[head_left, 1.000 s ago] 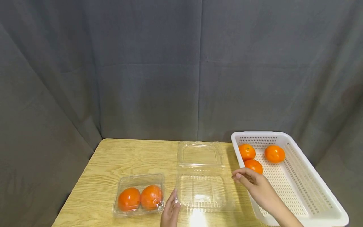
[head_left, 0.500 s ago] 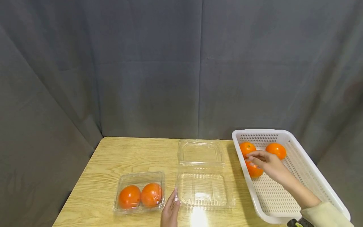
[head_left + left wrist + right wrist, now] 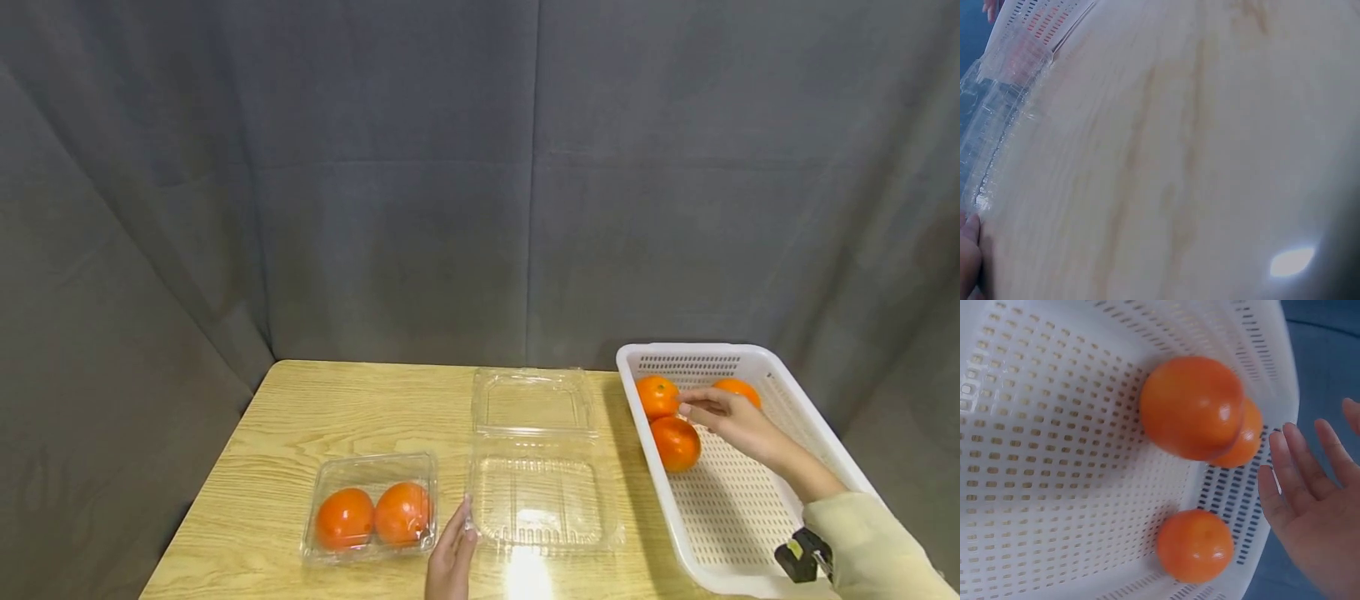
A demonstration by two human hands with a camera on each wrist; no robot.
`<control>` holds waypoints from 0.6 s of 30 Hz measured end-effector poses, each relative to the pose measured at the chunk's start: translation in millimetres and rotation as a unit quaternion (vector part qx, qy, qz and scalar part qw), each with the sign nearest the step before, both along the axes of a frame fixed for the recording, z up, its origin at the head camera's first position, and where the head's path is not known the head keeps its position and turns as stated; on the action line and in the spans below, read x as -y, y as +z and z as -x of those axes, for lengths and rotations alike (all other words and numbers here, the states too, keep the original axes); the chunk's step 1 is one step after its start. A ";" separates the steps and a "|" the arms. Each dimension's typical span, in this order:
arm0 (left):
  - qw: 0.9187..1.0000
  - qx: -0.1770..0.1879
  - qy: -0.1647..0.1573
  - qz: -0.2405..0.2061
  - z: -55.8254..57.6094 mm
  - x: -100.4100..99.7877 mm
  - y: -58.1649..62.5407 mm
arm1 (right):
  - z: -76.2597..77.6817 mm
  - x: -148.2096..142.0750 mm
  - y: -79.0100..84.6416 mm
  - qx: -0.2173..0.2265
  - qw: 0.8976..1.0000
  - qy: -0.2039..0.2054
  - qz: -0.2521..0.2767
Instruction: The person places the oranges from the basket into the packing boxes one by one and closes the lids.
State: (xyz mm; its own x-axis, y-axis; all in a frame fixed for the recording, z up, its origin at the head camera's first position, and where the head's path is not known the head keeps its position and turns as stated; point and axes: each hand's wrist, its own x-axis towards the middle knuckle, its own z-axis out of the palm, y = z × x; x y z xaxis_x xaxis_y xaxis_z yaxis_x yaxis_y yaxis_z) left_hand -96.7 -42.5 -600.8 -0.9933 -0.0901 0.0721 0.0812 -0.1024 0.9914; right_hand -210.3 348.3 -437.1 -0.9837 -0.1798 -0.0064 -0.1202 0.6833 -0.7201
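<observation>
My left hand [image 3: 450,554] pinches the near left corner of a clear plastic clamshell box [image 3: 536,500]. That box lies open on the table, its lid [image 3: 532,402] folded back and nothing inside it. Over the white basket [image 3: 742,542] hovers my right hand [image 3: 731,421], fingers spread and holding nothing. Beneath and beside it in the basket are three oranges: a near one [image 3: 676,444], one behind it at the left wall [image 3: 657,396] and one farther right [image 3: 738,390], partly hidden by the hand. The right wrist view shows the fingers [image 3: 1300,469] apart from the fruit.
A second clear clamshell box [image 3: 375,475] at the left, with its lid down, contains two oranges [image 3: 345,518]. Everything stands on a wooden table [image 3: 360,408]. A grey curtain [image 3: 405,208] hangs behind its far edge.
My right hand has moved rightward from beside the basket's left rim to above the oranges inside. The near orange has come into fuller view. My left hand stays at the box corner.
</observation>
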 end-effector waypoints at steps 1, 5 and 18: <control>1.000 0.002 -0.003 -0.002 -0.1 0.2 0.3 | 1.2 -1.5 -2.6 -0.001 1.000 -0.001 -0.002; 1.000 0.009 -0.013 -0.015 -0.3 1.2 2.1 | 6.4 -6.1 -12.0 -0.004 1.000 -0.011 -0.009; 0.999 0.011 -0.029 -0.018 0.8 3.9 2.1 | 14.8 -4.5 -34.9 -0.012 0.999 -0.007 -0.045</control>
State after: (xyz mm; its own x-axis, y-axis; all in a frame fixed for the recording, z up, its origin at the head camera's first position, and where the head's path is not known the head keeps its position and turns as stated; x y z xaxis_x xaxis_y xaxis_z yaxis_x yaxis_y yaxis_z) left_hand -97.5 -46.5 -598.7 -0.9982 -0.0353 0.0479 0.0525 -0.1426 0.9884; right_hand -225.2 352.8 -472.0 -0.9861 -0.1659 0.0017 -0.1267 0.7467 -0.6530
